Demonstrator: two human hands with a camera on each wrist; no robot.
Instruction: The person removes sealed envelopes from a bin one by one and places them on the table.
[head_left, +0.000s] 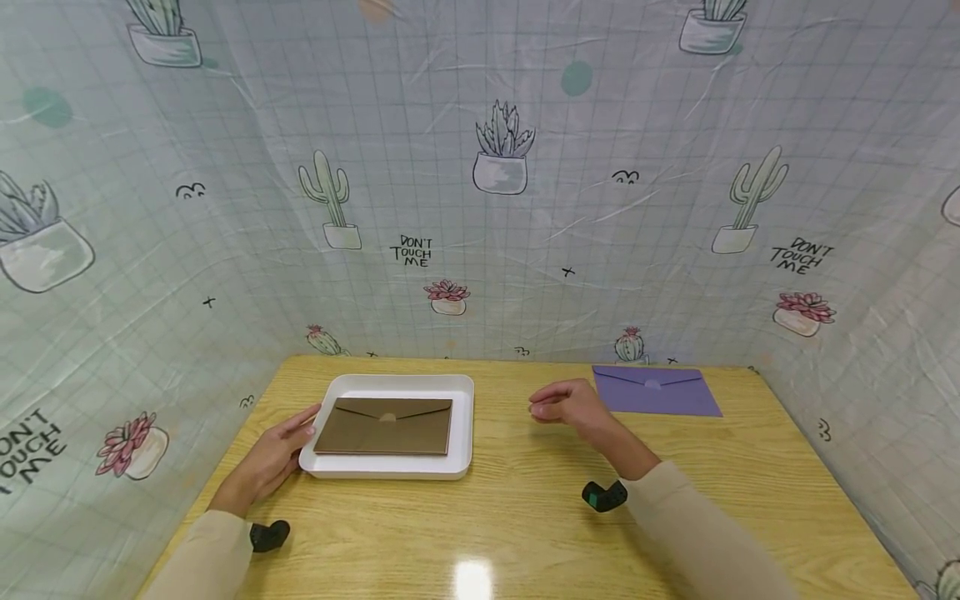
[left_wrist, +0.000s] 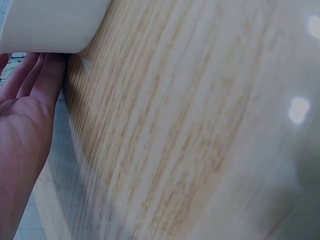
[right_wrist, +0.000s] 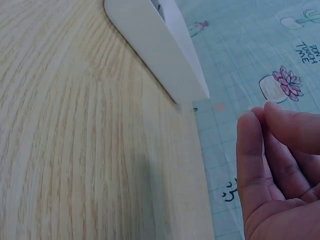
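Observation:
A white rectangular tray (head_left: 390, 385) lies on the wooden table. In it rests a bronze-brown envelope (head_left: 384, 435), its flap toward the back; layered edges suggest more beneath. My left hand (head_left: 272, 457) touches the tray's left wall, fingers (left_wrist: 42, 82) fairly straight and partly hidden by the tray (left_wrist: 50, 25) in the left wrist view. Right of the tray, my right hand (head_left: 573, 410) hovers above the table, fingers loosely bent with thumb and fingertips near each other. Nothing shows between them in the right wrist view. A purple envelope (head_left: 656, 393) lies behind and right of that hand.
The wooden table (head_left: 420, 533) meets a cactus-print curtain (head_left: 525, 250) at the back and sides. A black wrist device (head_left: 270, 536) sits by the left sleeve, another black device (head_left: 604, 497) by the right. In the right wrist view, the tray's side (right_wrist: 155, 50) stands beyond the hand.

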